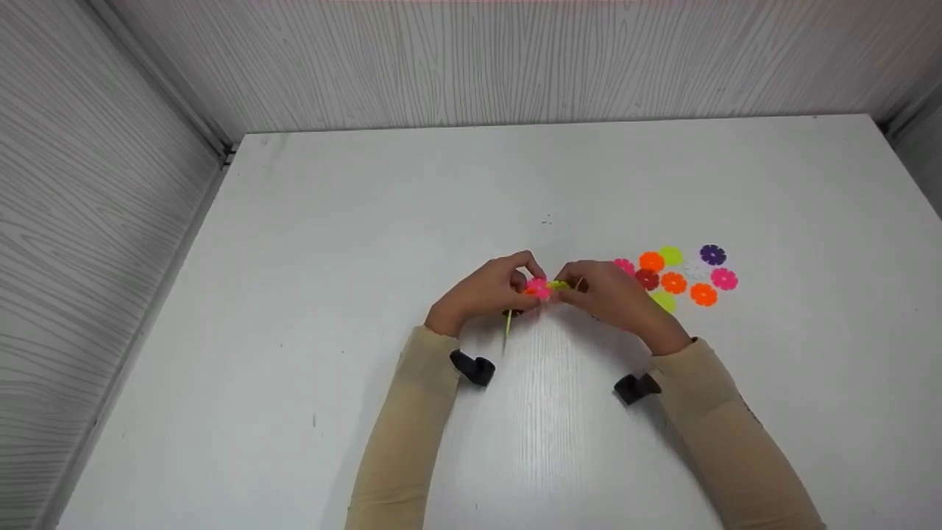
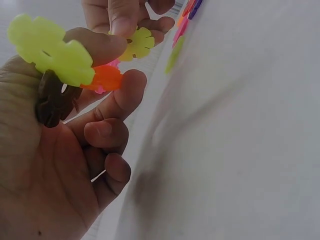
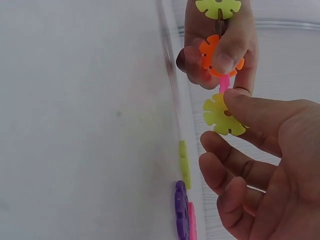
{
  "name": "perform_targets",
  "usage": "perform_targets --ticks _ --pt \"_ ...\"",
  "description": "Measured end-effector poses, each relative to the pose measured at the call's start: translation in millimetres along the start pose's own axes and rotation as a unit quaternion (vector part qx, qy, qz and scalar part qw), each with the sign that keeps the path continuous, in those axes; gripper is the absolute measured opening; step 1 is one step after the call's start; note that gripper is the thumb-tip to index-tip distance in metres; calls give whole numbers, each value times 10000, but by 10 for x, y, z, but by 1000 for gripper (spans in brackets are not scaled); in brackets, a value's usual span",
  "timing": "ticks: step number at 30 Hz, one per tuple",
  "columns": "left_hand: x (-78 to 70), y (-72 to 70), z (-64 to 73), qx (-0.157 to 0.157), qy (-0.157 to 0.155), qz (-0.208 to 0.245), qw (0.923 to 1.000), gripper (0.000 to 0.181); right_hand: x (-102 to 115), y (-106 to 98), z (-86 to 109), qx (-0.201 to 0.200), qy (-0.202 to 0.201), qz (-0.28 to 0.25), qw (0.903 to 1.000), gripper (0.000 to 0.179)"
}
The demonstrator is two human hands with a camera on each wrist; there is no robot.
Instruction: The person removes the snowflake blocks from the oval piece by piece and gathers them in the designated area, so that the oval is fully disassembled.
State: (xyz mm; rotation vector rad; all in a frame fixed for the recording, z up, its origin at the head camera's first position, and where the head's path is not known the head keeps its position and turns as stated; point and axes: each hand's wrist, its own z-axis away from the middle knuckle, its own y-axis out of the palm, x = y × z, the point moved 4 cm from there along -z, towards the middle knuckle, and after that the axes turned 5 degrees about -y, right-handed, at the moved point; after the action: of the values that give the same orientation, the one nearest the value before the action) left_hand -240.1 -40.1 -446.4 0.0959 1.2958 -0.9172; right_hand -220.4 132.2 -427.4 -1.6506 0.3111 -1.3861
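Between thumb and index finger, my left hand (image 1: 486, 288) pinches an orange notched flower disc (image 2: 107, 78), part of a small chain of plastic snap discs. A yellow-green disc (image 2: 47, 50) and a dark brown disc (image 2: 49, 102) hang from the chain over the left palm. Past the orange one, a pink disc (image 1: 539, 287) stands at an angle toward the other hand. My right hand (image 1: 614, 296) pinches a yellow disc (image 3: 217, 117), whose edge meets the pink disc. Both hands are together over the white table (image 1: 383, 213).
Loose flower discs lie to the right of the right hand, among them a purple (image 1: 712, 255), a pink (image 1: 725, 279), an orange (image 1: 703, 295), a red (image 1: 647, 279) and a whitish disc (image 1: 694, 270). Wood-grain panels (image 1: 471, 66) stand behind the table and at its sides.
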Motion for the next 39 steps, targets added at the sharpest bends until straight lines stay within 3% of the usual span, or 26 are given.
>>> perform_targets --ticks 8,17,23,26,32,39 --pt "-13 13 0 193 87 54 9998 31 21 -48 26 -261 -421 86 9987 16" --pt "-14 16 7 360 114 78 9993 31 -28 -75 44 -1 -597 -92 9982 16" --pt "54 -96 14 -159 -132 47 9998 31 -70 -195 61 -316 -802 106 9962 23" --pt "99 -151 20 -397 -223 158 9988 31 -120 -267 78 -273 -585 -57 9979 26" --pt "152 -174 24 -446 -281 168 9985 31 -246 -388 127 17 421 -497 9979 31" --pt "153 -174 24 -467 -236 58 9986 32 -347 -558 205 64 575 -656 9962 32"
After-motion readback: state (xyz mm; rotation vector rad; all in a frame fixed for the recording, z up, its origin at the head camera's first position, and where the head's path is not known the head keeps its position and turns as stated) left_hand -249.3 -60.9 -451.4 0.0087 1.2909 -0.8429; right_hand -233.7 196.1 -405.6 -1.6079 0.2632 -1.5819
